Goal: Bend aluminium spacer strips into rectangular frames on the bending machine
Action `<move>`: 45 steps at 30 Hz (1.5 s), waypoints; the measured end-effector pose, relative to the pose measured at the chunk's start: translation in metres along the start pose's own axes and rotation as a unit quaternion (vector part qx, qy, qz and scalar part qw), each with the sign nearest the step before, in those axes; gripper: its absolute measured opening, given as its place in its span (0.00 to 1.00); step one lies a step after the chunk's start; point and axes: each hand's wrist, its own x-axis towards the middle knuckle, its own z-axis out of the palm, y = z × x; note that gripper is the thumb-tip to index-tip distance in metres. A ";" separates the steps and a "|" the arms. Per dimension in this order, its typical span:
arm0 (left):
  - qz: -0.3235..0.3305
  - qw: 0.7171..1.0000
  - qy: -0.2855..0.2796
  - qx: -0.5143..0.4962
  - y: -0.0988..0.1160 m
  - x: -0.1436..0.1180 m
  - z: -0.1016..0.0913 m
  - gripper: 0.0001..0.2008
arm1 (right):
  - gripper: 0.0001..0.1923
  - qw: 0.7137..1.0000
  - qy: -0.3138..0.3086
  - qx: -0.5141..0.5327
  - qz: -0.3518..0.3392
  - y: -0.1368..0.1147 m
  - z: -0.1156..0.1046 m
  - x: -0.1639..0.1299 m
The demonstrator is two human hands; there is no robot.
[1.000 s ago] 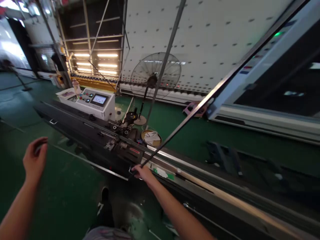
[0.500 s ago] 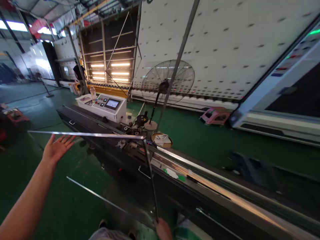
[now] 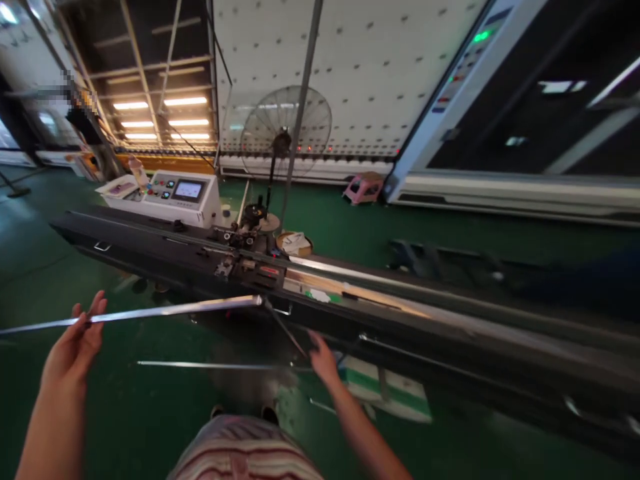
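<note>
A thin, bent metal bar frame point(image 3: 175, 309) is held in front of me, over the floor. Its shiny upper bar runs left from a corner near the middle, and a darker short side slopes down from that corner. My left hand point(image 3: 75, 347) holds the upper bar toward its left end, fingers bent around it. At the lower end of the short side, my right hand point(image 3: 324, 360) is closed on the frame; its fingertips are slightly blurred. A lower bar reaches left from near that hand.
A long black machine bench point(image 3: 150, 257) stretches across in front of me. On it sits a white control box point(image 3: 170, 200) with a screen. Behind stand a large fan point(image 3: 283, 140) and a pink stool point(image 3: 363, 187). Another person point(image 3: 90, 130) stands far left. A green-and-white package point(image 3: 385, 387) lies below the bench.
The frame has dropped and tilted, its upper bar now lower in view. My left hand has gone from spread fingers to bent around the bar. My right hand appears higher. The view has turned right.
</note>
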 end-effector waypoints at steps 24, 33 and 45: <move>0.098 0.978 0.111 0.150 -0.039 0.023 0.027 0.22 | 0.19 0.861 -0.162 0.455 -0.160 -0.218 0.020 -0.005; 0.103 0.956 0.174 0.214 -0.045 0.004 0.049 0.19 | 0.25 0.873 -0.160 0.444 -0.125 -0.241 0.013 -0.015; 0.029 0.931 0.197 0.306 -0.051 -0.033 0.035 0.15 | 0.23 0.866 -0.160 0.459 -0.119 -0.241 -0.007 -0.024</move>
